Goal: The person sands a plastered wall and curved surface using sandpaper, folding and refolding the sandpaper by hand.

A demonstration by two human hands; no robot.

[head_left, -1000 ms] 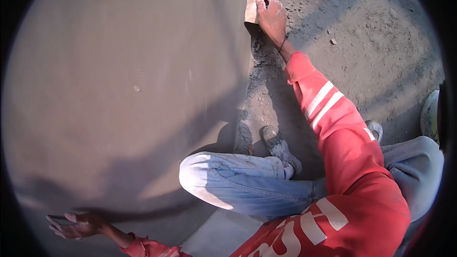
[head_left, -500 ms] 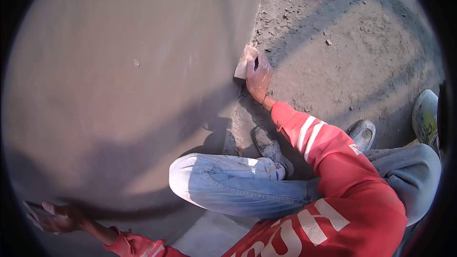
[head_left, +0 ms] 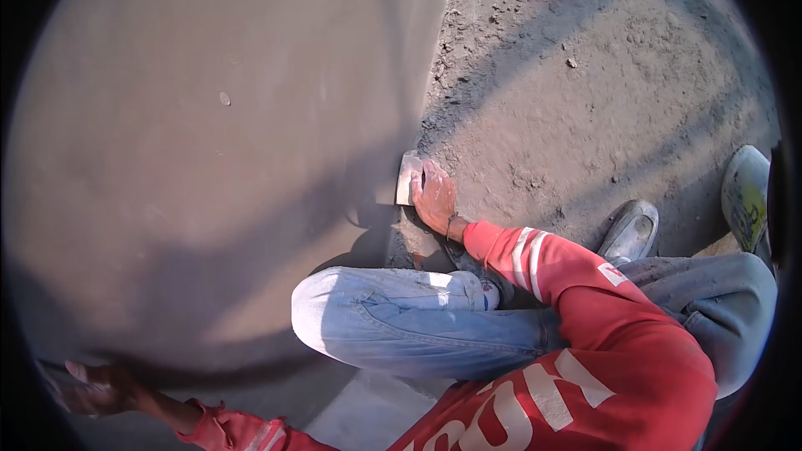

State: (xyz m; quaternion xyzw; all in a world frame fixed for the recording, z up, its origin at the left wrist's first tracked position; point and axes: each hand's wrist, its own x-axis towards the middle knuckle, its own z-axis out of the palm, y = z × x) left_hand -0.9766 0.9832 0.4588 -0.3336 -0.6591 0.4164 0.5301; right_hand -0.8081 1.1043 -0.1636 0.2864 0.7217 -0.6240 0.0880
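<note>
Block (head_left: 407, 182), clasped in the half-closed right hand (head_left: 436, 199), has come nearer the knee (head_left: 316, 311); left of that knee, the left hand (head_left: 102, 392) is blurred, its grip unclear.

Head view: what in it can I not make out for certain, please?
All in the head view:
Left hand: fingers blurred near the dark round border, so whether it holds anything is unclear.
Flat block: its right part is covered by the right hand.
Pale object with yellow-green marks: cut off by the dark border.
Oval spot: too small to identify.
</note>
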